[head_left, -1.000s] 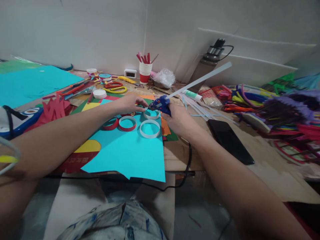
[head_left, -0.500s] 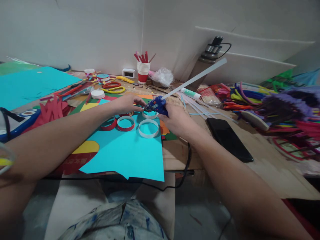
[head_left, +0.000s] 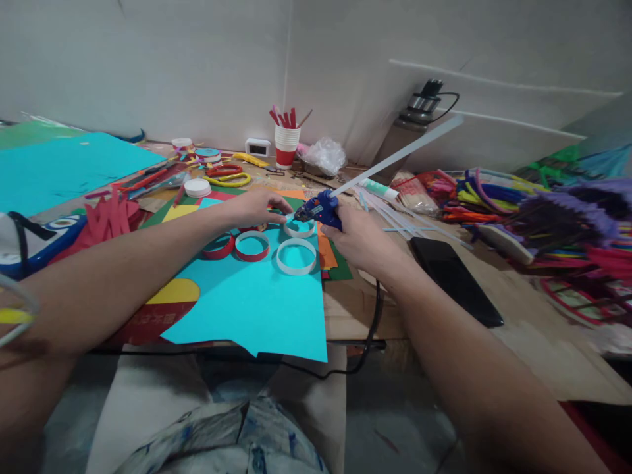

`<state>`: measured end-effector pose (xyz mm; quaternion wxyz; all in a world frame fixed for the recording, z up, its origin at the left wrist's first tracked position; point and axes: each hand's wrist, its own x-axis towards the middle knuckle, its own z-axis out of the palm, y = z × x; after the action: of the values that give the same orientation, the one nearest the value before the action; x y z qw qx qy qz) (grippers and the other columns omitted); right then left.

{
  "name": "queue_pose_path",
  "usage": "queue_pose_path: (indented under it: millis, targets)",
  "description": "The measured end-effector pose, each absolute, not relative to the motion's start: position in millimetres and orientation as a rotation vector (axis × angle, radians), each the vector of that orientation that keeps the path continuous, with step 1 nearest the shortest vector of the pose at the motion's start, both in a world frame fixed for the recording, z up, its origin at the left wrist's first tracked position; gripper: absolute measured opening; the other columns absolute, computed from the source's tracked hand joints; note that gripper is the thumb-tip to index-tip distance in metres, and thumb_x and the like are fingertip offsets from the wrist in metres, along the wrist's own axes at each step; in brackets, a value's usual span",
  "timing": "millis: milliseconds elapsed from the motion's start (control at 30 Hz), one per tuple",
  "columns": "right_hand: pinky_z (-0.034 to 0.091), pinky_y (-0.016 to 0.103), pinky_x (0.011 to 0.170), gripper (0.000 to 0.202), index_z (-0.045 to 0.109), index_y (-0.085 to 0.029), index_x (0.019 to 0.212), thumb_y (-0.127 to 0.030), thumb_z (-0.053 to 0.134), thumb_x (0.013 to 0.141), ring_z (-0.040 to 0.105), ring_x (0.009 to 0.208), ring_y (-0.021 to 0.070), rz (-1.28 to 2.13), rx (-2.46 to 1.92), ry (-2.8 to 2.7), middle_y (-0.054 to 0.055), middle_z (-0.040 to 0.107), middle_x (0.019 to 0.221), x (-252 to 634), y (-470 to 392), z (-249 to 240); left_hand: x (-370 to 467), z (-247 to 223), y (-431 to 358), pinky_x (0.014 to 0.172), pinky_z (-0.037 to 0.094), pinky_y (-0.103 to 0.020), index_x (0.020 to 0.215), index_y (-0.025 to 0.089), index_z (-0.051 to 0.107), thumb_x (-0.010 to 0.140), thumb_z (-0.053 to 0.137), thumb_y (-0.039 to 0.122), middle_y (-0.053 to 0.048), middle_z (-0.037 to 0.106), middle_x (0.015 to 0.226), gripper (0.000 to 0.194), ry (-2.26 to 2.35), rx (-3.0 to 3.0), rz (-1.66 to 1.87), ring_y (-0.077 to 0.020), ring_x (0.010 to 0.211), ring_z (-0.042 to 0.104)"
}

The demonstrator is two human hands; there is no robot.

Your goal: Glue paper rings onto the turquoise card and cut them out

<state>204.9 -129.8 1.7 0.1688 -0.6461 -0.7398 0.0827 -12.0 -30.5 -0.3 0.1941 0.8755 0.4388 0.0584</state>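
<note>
My right hand (head_left: 358, 234) is wrapped round a blue hot glue gun (head_left: 320, 209), with a long translucent glue stick (head_left: 395, 157) poking out of its back. The gun's nozzle points left, over the far white paper ring (head_left: 299, 233). My left hand (head_left: 257, 207) bends its fingers down at that ring's far left rim; the fingertips are partly hidden and seem to hold it. A second white ring (head_left: 296, 270) stands nearer me on the turquoise paper (head_left: 257, 303). Beside it are red-and-white rings (head_left: 252, 256), one partly behind my left forearm.
A black phone (head_left: 454, 280) lies to the right, near several loose glue sticks (head_left: 405, 217). Behind are yellow-handled scissors (head_left: 232, 179), a white lid (head_left: 197, 188) and a paper cup (head_left: 287, 148) of red strips. Pipe cleaners (head_left: 486, 194) pile up at right. A black cord (head_left: 375, 322) hangs over the table edge.
The whole view has shifted slightly, so things sit a little lower and further right. The glue gun's nozzle has drawn a little away from my left fingertips, over the far ring.
</note>
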Motion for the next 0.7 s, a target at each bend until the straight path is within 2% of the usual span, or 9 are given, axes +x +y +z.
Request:
queue_pose_path:
  millis: [267,433,567,700]
  targets:
    - [0.05,0.039,0.084,0.037,0.059,-0.013,0.125,-0.028,0.052,0.093,0.066,0.109,0.0334,0.243,-1.831,-2.111,0.02,0.069,0.121,204,-129,0,-11,4,-36,0.089,0.05,-0.026,0.123,0.026,0.071,0.087,0.066,0.037,-0.003,0.075,0.116,0.037,1.281,2.384,0.142,-0.0202,0.101,0.068]
    - [0.05,0.038,0.088,0.037,0.059,-0.013,0.127,-0.028,0.05,0.094,0.065,0.113,0.0323,0.277,-1.826,-2.107,0.019,0.069,0.124,202,-131,3,-12,7,-39,0.089,0.05,-0.026,0.123,0.024,0.07,0.089,0.063,0.034,-0.004,0.072,0.124,0.037,1.209,2.422,0.148,-0.0201,0.107,0.066]
    - [0.05,0.036,0.087,0.037,0.059,-0.015,0.128,-0.027,0.049,0.094,0.065,0.113,0.0304,0.295,-1.74,-2.101,0.018,0.069,0.124,203,-131,2,-14,8,-41,0.072,0.052,-0.023,0.126,0.022,0.068,0.089,0.062,0.035,-0.006,0.073,0.118,0.04,1.23,2.36,0.125,-0.0162,0.083,0.069]
    - [0.05,0.035,0.086,0.034,0.062,-0.015,0.124,-0.026,0.049,0.094,0.066,0.112,0.0309,0.284,-1.74,-2.085,0.019,0.07,0.121,205,-131,2,-17,4,-38,0.058,0.047,-0.022,0.126,0.022,0.068,0.088,0.062,0.037,-0.006,0.074,0.113,0.041,1.179,2.334,0.15,-0.0127,0.065,0.064]
